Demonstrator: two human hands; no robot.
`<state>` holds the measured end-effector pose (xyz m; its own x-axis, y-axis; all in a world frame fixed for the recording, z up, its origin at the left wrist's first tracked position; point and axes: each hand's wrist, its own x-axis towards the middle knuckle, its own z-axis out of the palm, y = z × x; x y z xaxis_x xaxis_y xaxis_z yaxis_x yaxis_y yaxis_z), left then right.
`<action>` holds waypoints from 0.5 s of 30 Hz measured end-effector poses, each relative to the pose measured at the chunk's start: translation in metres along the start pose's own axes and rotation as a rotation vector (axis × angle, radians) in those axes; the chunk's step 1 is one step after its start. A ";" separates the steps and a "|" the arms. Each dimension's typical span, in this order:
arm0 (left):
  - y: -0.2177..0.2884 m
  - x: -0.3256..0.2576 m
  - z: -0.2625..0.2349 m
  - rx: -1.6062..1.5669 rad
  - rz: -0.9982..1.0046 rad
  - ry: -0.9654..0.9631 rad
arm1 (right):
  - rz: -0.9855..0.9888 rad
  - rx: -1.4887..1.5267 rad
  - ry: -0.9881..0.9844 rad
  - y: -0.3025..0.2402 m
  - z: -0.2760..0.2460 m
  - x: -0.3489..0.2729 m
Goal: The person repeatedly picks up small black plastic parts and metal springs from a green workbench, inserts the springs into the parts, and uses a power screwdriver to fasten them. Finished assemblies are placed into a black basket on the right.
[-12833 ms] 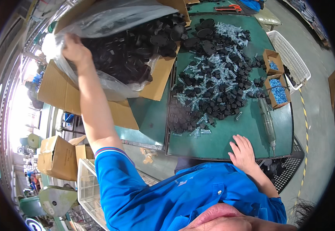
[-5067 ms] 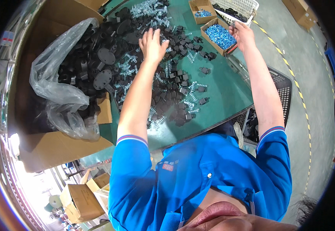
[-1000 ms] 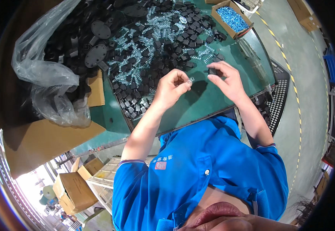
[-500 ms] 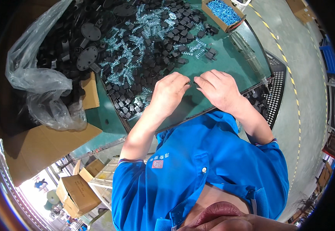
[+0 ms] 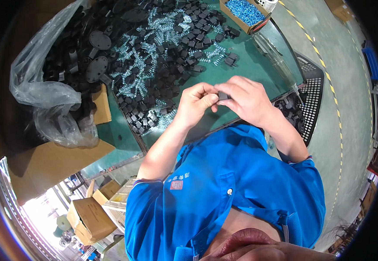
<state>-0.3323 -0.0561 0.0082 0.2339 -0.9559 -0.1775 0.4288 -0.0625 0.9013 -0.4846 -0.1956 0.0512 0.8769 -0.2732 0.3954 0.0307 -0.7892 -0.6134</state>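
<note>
Above the near part of the green table (image 5: 245, 56), my two hands meet. My right hand (image 5: 247, 98) is closed on a small black plastic block (image 5: 224, 96), gripped between thumb and fingers. My left hand (image 5: 194, 104) is pinched right beside the block; whatever its fingertips hold is hidden. Just beyond my left hand spreads a heap of small black blocks (image 5: 200, 37). Pale blue coil springs (image 5: 145, 56) lie tangled over that heap.
A carton (image 5: 260, 27) of blue metallic small parts stands at the far right. Near it lies a clear tool-like object (image 5: 273, 54). Black oval-plated parts (image 5: 97, 68) and a plastic bag (image 5: 56, 93) sit at left. Beside the table's right edge is a black perforated crate (image 5: 313, 93).
My hands have come together, and a black block now shows between them. My right hand has shifted slightly left, and the left hand has turned so its thumb shows.
</note>
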 end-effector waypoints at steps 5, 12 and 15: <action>-0.026 0.004 0.003 -0.513 -0.026 -0.137 | 0.165 0.402 0.050 0.011 0.002 -0.007; -0.020 -0.007 -0.004 -0.417 0.041 -0.109 | 0.278 0.627 -0.102 0.012 -0.010 -0.010; -0.016 -0.015 -0.010 -0.465 0.045 -0.060 | 0.221 0.690 -0.134 0.001 -0.003 0.007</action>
<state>-0.3339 -0.0378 -0.0074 0.2161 -0.9706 -0.1062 0.7679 0.1018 0.6325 -0.4801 -0.1993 0.0552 0.9473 -0.2816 0.1528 0.1023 -0.1862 -0.9772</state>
